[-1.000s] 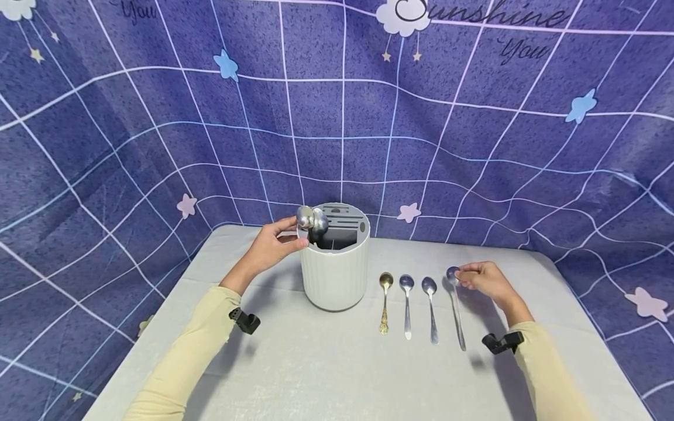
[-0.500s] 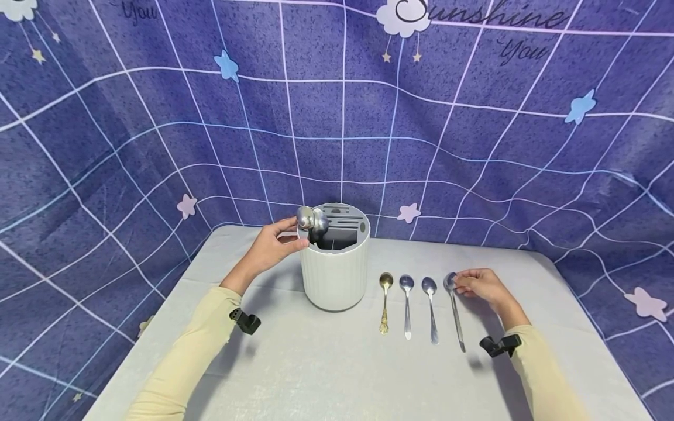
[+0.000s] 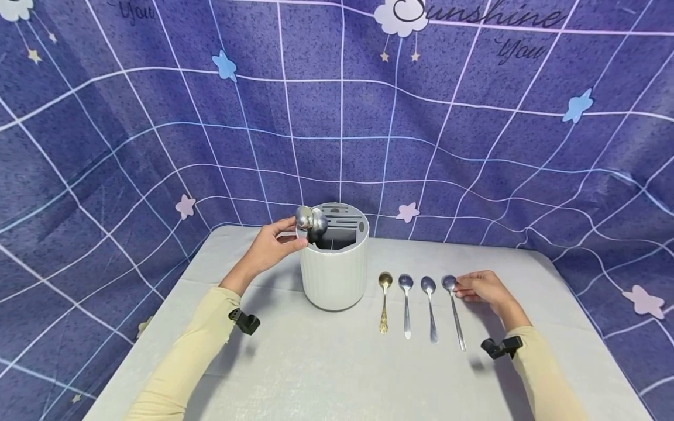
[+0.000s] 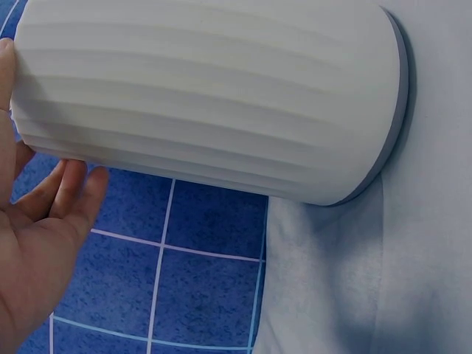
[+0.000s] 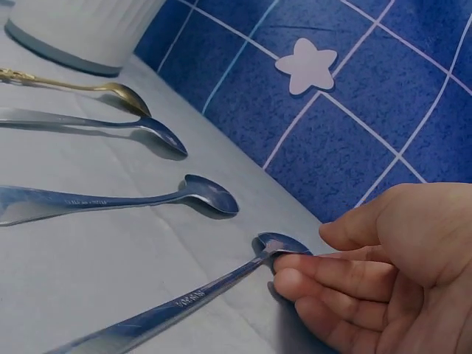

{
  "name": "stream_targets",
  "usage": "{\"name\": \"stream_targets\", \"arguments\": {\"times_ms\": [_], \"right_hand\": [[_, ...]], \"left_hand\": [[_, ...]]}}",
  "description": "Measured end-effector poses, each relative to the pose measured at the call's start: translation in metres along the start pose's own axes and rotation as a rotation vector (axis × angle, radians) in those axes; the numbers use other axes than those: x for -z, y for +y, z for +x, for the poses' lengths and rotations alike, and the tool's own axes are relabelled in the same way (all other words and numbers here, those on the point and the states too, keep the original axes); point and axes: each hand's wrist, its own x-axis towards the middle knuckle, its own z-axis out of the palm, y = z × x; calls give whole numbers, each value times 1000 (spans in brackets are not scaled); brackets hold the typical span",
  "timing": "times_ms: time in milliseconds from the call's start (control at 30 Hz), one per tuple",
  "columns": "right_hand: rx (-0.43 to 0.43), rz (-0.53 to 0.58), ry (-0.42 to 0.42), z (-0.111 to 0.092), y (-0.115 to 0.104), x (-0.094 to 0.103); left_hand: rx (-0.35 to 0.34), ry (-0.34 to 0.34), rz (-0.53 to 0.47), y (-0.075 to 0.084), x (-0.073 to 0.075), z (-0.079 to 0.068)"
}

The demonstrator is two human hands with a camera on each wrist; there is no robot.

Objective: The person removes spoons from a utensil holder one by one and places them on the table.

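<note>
My left hand [image 3: 272, 248] holds the upper left rim of a white ribbed utensil holder [image 3: 334, 278], with the thumb in front and fingers behind. In the left wrist view, fingertips touch the holder's side. Two silver spoons [image 3: 312, 221] stand in the holder, bowls up, beside that hand. On the table lies a row of spoons: a gold one [image 3: 385, 280], a silver one [image 3: 406, 283], another silver one [image 3: 429, 285] and a long-handled silver spoon [image 3: 450, 284] at the right. My right hand [image 3: 483, 288] has its fingertips at that last spoon's bowl; its thumb is raised apart.
A pale cloth covers the table [image 3: 326, 368]. Behind it hangs a blue-purple curtain [image 3: 337, 117] with a grid and stars. The holder's top has a slotted grey insert [image 3: 344, 216] and dark compartments at the front.
My right hand has moved slightly toward me and let go of the long-handled spoon, whose bowl has come down and left a little. My left hand and the holder stay put.
</note>
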Motion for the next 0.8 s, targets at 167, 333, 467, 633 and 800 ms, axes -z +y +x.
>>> {"name": "stream_targets", "arguments": {"times_ms": [167, 333, 467, 633, 800], "right_hand": [[-23, -32, -2, -6, -4, 1], [-16, -64, -6, -11, -7, 3], [18, -89, 8, -14, -13, 3], [102, -126, 56, -20, -32, -3], [207, -113, 92, -27, -58, -10]], "left_hand": [[-1, -1, 13, -2, 1, 1], [-1, 0, 19, -3, 2, 1], [8, 1, 25, -3, 2, 0], [21, 2, 36, -2, 2, -1], [17, 3, 31, 0, 0, 0]]}}
